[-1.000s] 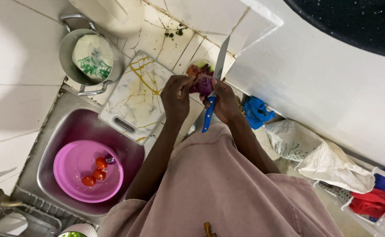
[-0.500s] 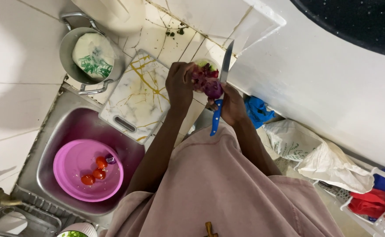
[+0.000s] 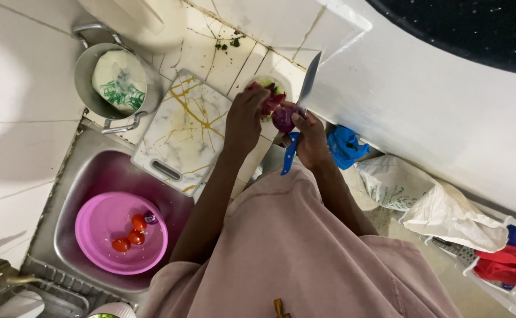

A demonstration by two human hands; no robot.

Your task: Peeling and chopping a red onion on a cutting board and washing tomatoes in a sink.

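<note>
A purple onion (image 3: pixel 284 116) is seen held up over the tiled desk (image 3: pixel 211 50), pinched between the two hands of a person in a pink garment. The right hand (image 3: pixel 312 138) is closed in a grip around the blue handle of a kitchen knife (image 3: pixel 300 112), whose blade points up and away past the onion, while the thumb of that hand rests against the bulb. The left hand (image 3: pixel 245 121) is curled over the onion's far side, its fingertips (image 3: pixel 256 94) pulling at dark purple skin.

Loose purple peel is gathered in a small bowl (image 3: pixel 268 94) just behind the hands, so the peeling is judged to be well under way but not finished, since skin is still attached where the fingers work. No cut slices can be seen: the marbled cutting board (image 3: pixel 178 129) beside the hands lies bare, and slicing appears to remain undone.

To the left, a metal pot (image 3: pixel 102 88) with a patterned plate inside stands on the desk. In the steel sink (image 3: pixel 63 194) below it, a pink basin (image 3: pixel 102 227) holds a few small red tomatoes (image 3: pixel 131 229), untouched. A blue cloth (image 3: pixel 346 146) and white bags (image 3: pixel 434 206) lie to the right.
</note>
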